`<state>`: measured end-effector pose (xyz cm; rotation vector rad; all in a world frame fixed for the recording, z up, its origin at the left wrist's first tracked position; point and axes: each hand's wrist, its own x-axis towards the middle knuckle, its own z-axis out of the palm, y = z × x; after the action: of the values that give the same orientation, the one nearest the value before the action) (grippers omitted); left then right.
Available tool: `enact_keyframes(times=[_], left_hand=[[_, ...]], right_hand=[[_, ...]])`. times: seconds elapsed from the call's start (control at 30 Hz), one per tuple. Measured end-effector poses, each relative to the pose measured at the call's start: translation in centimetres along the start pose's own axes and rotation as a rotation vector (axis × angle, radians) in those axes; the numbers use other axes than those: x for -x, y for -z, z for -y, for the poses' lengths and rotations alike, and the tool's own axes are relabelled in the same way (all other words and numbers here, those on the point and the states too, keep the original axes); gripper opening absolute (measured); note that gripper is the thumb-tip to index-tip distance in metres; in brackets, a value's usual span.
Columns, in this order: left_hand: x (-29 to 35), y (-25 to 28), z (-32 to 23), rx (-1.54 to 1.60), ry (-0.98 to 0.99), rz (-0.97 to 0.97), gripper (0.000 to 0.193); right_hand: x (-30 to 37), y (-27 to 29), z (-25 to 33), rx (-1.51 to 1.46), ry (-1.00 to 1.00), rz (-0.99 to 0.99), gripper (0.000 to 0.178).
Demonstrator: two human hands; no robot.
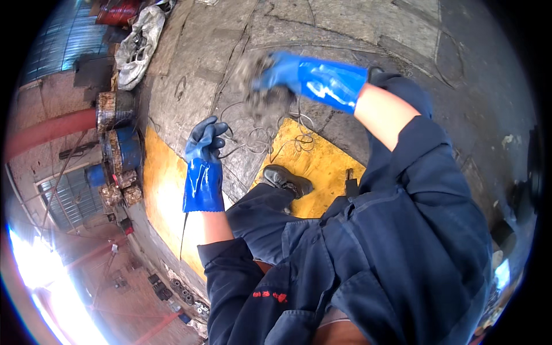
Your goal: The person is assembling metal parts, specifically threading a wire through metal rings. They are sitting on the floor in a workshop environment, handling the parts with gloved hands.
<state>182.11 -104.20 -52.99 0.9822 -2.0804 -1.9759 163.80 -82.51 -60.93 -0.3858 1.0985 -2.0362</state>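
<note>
My left hand (pixel 204 139), in a long blue rubber glove, has its fingers curled round a thin dark cable. One end of the cable (pixel 183 237) hangs below the glove cuff; loose loops (pixel 257 140) lie on the floor to the right of the hand. Farther up, my right hand (pixel 282 73), in a matching glove, grips a grey, crumpled clump like a dirty rag (pixel 267 103). Motion smears both the hand and the clump, so the exact kind of material is unclear. The clump hides part of the loops.
A yellow floor sheet (pixel 330 172) lies under my shoe (pixel 287 180), with worn grey matting (pixel 198 52) beyond. Rusty blue drums (pixel 123 149) and a white sack (pixel 141 49) stand along the left. Cords (pixel 328 46) trail over the far floor.
</note>
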Motion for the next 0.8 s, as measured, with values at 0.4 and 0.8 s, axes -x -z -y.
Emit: enact_keyframes(times=[0.4, 0.8], left_hand=[[1.1, -7.1, -1.6, 0.046, -0.13, 0.239, 0.031], [3.6, -8.2, -2.8, -0.146, -0.133, 0.253, 0.027]], right_hand=[[-0.7, -1.8, -3.4, 0.992, 0.675, 0.294, 0.06], [1.0, -2.3, -3.1, 1.079, 0.453, 0.297, 0.036]])
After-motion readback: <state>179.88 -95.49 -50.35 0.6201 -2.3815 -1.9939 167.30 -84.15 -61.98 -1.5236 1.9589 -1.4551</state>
